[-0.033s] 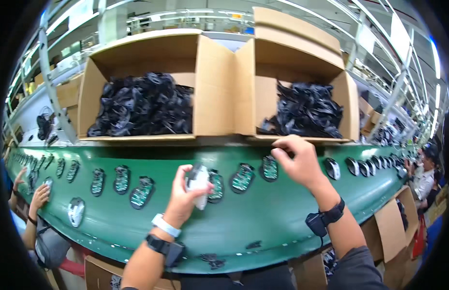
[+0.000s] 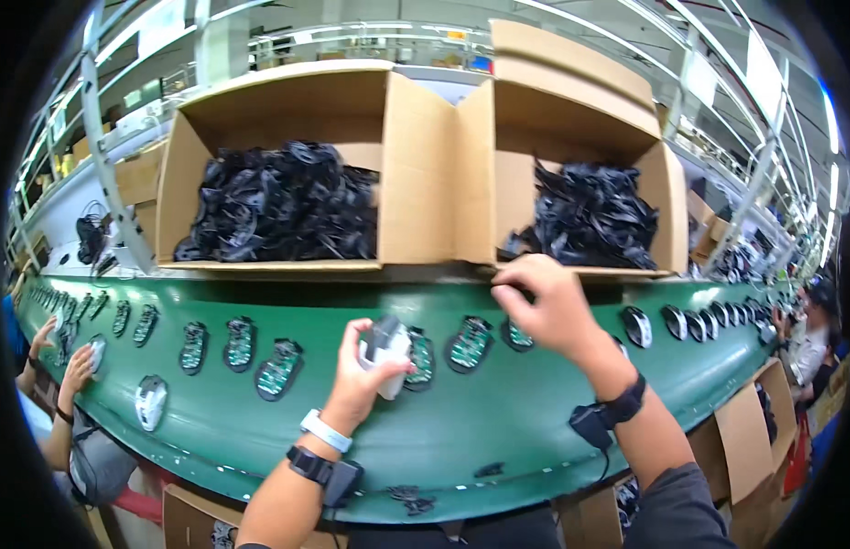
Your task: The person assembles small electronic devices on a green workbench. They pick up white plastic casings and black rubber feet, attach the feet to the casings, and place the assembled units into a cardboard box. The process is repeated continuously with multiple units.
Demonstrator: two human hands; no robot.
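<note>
My left hand (image 2: 356, 384) is wrapped round a white and black computer mouse (image 2: 388, 355), held tilted above the green work surface (image 2: 461, 430). Just behind it lies a mouse base with a bare green circuit board (image 2: 421, 359), partly covered. My right hand (image 2: 548, 306) hovers in front of the right cardboard box, thumb and fingers drawn together in a pinch. Whether something small sits between those fingertips cannot be made out. Below that hand, another mouse base (image 2: 515, 337) is partly hidden, and a further mouse base (image 2: 469, 345) lies between my hands.
Two cardboard boxes (image 2: 425, 174) of glossy black plastic parts (image 2: 283, 206) stand behind the surface. More circuit-board bases (image 2: 279, 370) and a white mouse (image 2: 151, 403) lie left; assembled mice (image 2: 636, 327) line up right. Small dark pieces (image 2: 411, 499) lie near the front edge. Another person's hand (image 2: 77, 371) works at left.
My right hand has shifted left and now covers part of a circuit-board base. In my left hand the mouse has turned slightly, showing more of its dark part. The whole view has shifted slightly.
</note>
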